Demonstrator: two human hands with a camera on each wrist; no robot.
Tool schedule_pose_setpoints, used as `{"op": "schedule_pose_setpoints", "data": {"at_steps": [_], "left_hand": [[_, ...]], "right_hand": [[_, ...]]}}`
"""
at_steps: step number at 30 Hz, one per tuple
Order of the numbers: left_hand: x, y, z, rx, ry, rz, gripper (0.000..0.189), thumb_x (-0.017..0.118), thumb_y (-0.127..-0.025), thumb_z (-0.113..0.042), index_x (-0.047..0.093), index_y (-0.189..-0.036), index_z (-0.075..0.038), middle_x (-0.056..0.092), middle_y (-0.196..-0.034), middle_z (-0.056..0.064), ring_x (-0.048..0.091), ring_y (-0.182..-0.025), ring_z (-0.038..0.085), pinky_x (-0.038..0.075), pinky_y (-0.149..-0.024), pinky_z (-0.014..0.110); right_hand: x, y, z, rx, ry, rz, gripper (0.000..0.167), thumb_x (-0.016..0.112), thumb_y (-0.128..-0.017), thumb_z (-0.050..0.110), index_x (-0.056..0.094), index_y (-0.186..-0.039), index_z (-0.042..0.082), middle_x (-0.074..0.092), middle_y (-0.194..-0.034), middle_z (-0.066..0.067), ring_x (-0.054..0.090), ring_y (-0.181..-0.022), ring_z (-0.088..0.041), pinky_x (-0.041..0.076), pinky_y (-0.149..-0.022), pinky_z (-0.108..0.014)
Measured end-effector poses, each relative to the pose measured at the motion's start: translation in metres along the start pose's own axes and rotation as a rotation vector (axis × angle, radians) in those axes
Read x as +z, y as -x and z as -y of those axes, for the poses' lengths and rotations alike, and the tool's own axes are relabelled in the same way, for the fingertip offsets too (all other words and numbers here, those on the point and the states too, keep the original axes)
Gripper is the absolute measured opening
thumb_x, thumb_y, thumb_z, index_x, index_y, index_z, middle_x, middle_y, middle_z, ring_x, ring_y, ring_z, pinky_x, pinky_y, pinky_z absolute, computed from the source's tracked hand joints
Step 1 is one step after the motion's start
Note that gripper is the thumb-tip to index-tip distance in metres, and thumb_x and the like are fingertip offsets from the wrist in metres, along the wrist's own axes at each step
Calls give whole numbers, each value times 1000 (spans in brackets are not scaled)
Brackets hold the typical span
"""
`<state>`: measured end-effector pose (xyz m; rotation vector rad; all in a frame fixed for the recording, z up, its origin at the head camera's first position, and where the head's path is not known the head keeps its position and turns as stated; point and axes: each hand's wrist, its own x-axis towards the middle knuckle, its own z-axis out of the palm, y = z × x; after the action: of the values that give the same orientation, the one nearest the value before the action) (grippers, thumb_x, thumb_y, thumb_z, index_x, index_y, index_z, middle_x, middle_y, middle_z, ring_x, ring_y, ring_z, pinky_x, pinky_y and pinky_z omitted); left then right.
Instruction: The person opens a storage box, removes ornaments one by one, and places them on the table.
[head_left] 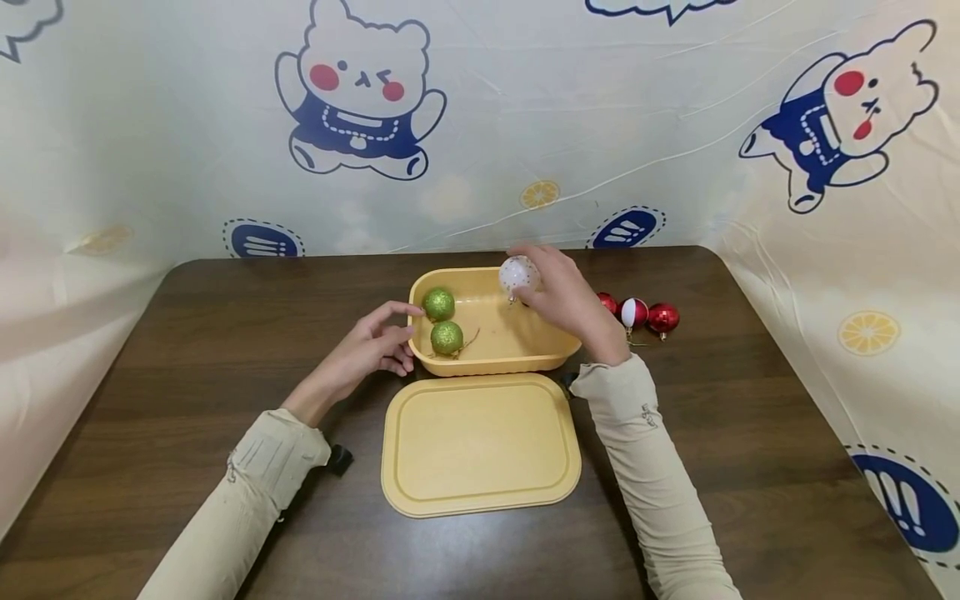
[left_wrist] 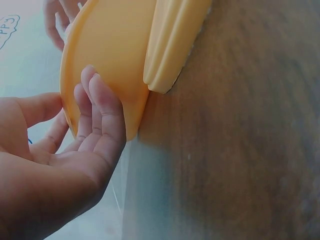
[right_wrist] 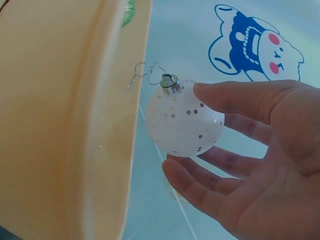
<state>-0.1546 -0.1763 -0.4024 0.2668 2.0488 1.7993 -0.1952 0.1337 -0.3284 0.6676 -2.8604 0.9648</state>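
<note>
A white speckled Christmas ball (right_wrist: 184, 122) with a silver cap and wire loop is held between the thumb and fingers of my right hand (head_left: 558, 287). That hand is over the right end of the yellow box (head_left: 487, 367), and the ball (head_left: 519, 275) shows near the far rim. My left hand (head_left: 367, 346) pinches the left rim with thumb and index finger; its other fingers (left_wrist: 107, 107) bend loosely beside the outer wall. Two green glitter balls (head_left: 438, 304) lie inside the box at its left end.
A flat yellow lid (head_left: 482, 446) lies on the dark wooden table (head_left: 187, 350), just in front of the box. To the right sit several red balls (head_left: 663, 318), one of them red and white (head_left: 633, 313), partly behind the right forearm. A printed curtain (head_left: 480, 125) hangs behind.
</note>
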Motion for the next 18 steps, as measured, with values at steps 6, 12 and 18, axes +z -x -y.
{"op": "schedule_pose_setpoints", "data": {"at_steps": [6,12,18], "left_hand": [[-1,0,-1,1,-3,-1,44,53,-105,-26,41,-145,-12,60,-90,23,65,-73,24,60,-69,39],[-1,-1,-1,3,7,1,44,53,-105,-25,41,-145,-12,60,-89,21,65,-73,24,60,-69,40],[-1,-1,1,2,6,6,44,53,-105,-25,41,-145,-12,59,-89,19,65,-74,25,60,-69,40]], "right_hand": [[-6,2,3,-25,11,-14,56,73,-91,9,51,-142,8,49,-146,-13,41,-138,-30,33,-115,-47],[-13,6,6,-15,14,-19,53,71,-92,10,52,-141,10,50,-145,-12,42,-137,-30,34,-114,-48],[-17,13,2,-14,19,-23,49,71,-91,9,54,-137,5,50,-143,-16,45,-133,-32,36,-112,-48]]}}
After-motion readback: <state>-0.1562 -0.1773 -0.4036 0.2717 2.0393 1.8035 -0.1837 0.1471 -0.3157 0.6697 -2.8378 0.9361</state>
